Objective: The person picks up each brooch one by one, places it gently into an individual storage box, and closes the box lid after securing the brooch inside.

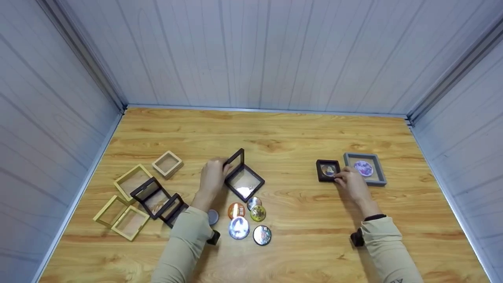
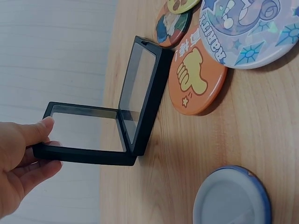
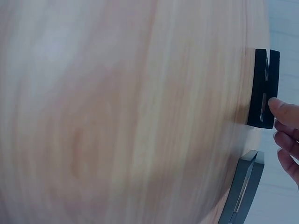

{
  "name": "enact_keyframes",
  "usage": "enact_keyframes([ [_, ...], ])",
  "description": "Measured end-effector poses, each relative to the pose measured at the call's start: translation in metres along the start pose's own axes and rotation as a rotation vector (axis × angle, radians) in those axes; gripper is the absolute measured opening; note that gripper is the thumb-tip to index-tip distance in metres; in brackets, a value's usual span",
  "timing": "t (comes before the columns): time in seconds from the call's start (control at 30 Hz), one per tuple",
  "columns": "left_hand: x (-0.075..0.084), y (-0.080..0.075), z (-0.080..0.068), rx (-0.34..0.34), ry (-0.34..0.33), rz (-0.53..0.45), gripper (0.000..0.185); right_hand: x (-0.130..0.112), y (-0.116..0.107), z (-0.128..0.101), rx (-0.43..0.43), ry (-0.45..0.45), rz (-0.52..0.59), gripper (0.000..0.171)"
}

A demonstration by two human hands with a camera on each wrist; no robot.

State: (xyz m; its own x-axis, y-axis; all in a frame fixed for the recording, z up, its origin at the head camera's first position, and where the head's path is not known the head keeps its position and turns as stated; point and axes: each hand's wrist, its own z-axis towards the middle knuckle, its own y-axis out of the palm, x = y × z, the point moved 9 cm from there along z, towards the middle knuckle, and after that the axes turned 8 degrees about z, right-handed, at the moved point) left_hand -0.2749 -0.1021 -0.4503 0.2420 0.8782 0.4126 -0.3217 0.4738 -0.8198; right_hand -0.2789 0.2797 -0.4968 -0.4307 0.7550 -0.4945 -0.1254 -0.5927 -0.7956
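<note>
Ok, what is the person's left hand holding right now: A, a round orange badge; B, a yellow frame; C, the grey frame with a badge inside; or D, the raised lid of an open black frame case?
D: the left hand pinches the upright lid of the open black frame case by its edge, while the orange badge lies untouched on the table nearby.

Left sleeve (image 1: 184,243) covers most of the grey badge (image 1: 212,216); right wrist view blurs the table (image 3: 117,116); badge art inside the small black frame (image 1: 328,170) too small to read.
</note>
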Motion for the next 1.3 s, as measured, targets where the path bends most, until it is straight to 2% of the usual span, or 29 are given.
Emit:
enact_keyframes([
  [0.33, 0.0, 0.0, 0.0, 0.0, 0.002, -0.014, 0.011, 0.003, 0.0, 0.0, -0.017, 0.035, 0.015, 0.008],
  [0.53, -0.002, 0.0, -0.001, -0.016, -0.02, -0.018, 0.011, -0.002, 0.0, 0.0, 0.007, 0.035, 0.032, 0.011],
  [0.77, -0.002, 0.0, -0.001, -0.02, -0.026, -0.01, 0.012, -0.03, -0.004, 0.001, 0.105, -0.09, 0.063, 0.013],
  [0.97, -0.002, 0.0, -0.001, -0.017, -0.024, 0.0, 0.013, -0.057, 0.001, -0.001, 0.126, -0.188, 0.115, 0.017],
  [1.13, -0.002, 0.001, -0.001, -0.024, -0.021, 0.001, 0.013, -0.079, 0.011, -0.002, 0.102, -0.242, 0.138, 0.022],
  [1.3, -0.002, 0.001, 0.0, -0.037, -0.029, -0.011, 0.013, -0.1, 0.021, -0.004, 0.033, -0.236, 0.176, 0.026],
])
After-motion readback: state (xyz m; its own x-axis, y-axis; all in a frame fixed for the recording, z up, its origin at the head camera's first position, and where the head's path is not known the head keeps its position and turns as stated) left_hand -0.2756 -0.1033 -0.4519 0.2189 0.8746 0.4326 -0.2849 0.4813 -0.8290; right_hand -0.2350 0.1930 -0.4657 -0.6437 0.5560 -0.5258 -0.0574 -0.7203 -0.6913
